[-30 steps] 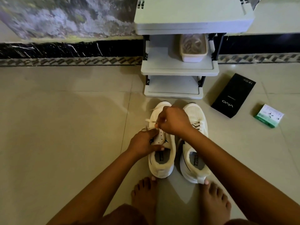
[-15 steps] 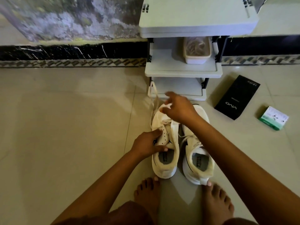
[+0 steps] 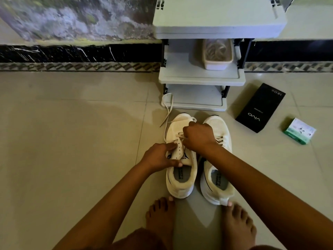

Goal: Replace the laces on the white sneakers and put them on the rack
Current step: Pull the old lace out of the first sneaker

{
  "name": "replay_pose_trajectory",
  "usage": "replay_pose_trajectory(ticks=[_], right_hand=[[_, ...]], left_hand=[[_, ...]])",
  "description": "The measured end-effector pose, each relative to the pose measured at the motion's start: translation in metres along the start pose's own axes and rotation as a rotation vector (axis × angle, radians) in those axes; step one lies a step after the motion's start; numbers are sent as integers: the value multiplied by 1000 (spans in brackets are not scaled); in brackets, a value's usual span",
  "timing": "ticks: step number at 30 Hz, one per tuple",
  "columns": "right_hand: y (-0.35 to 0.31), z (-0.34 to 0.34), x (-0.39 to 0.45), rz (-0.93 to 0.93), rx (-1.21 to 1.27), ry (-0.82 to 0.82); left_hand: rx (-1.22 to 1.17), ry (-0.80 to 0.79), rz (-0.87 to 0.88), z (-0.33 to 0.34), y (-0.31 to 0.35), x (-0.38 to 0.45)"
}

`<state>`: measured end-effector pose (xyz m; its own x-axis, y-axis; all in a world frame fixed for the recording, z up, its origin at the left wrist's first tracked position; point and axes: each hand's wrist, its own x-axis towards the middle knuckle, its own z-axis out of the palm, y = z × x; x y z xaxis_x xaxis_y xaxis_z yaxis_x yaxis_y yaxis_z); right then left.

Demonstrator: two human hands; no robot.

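left hand (image 3: 158, 156): I see it gripping the left sneaker (image 3: 180, 159) at the eyelet flap and tongue; thumb across the tongue, forefinger stretched along the flap edge, other fingers curled at the shoe's side.
lace (image 3: 167, 112): loose end trails from the left sneaker's toe over the floor (image 3: 72, 141) to the bottom-left corner of the rack (image 3: 201, 76), looped there; the near part runs over the eyelets into my right fist.
left sneaker: white, flat on the floor, toe toward the rack, heel just beside my left foot's toes. Insole print there, too small to read.
right hand (image 3: 199, 137): fist over the left sneaker's forefoot, fingers curled down on the lace; fingertips hidden.
right sneaker (image 3: 218, 163): beside the left one, almost touching, partly under my right forearm, laced as far as I can tell.
rack: grey, three shelves, at the wall edge of the floor; tub (image 3: 217, 55) of coiled laces on the middle shelf, right side.
black box (image 3: 260, 107): on the floor right of the rack, reads "vivo", small "120" at its far end.
green-white carton (image 3: 299, 130): farther right, print unreadable.
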<state>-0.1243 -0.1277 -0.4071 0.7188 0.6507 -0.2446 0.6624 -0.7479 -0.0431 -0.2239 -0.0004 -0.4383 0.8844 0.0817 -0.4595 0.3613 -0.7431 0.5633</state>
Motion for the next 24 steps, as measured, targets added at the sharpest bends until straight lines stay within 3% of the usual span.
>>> replay_pose_trajectory(ticks=[8, 10, 13, 16, 18, 21, 24], right_hand=[[-9, 6, 14, -13, -82, 22], [-8, 4, 14, 114, 205, -56], [-7, 0, 16, 404, 928, -261], [-6, -2, 13, 559, 1214, -252], [-1, -2, 12, 464, 1079, -210], [3, -3, 5, 280, 464, -216], [0, -3, 3, 211, 204, -183]], left_hand=[[48, 11, -9, 2, 0, 0], [61, 20, -5, 2, 0, -1], [70, 24, 1, 4, 0, -2], [63, 29, 13, 6, 1, -2], [48, 23, 13, 6, 0, -2], [22, 20, -4, 6, -2, -2], [12, 17, -2, 7, -4, -1]])
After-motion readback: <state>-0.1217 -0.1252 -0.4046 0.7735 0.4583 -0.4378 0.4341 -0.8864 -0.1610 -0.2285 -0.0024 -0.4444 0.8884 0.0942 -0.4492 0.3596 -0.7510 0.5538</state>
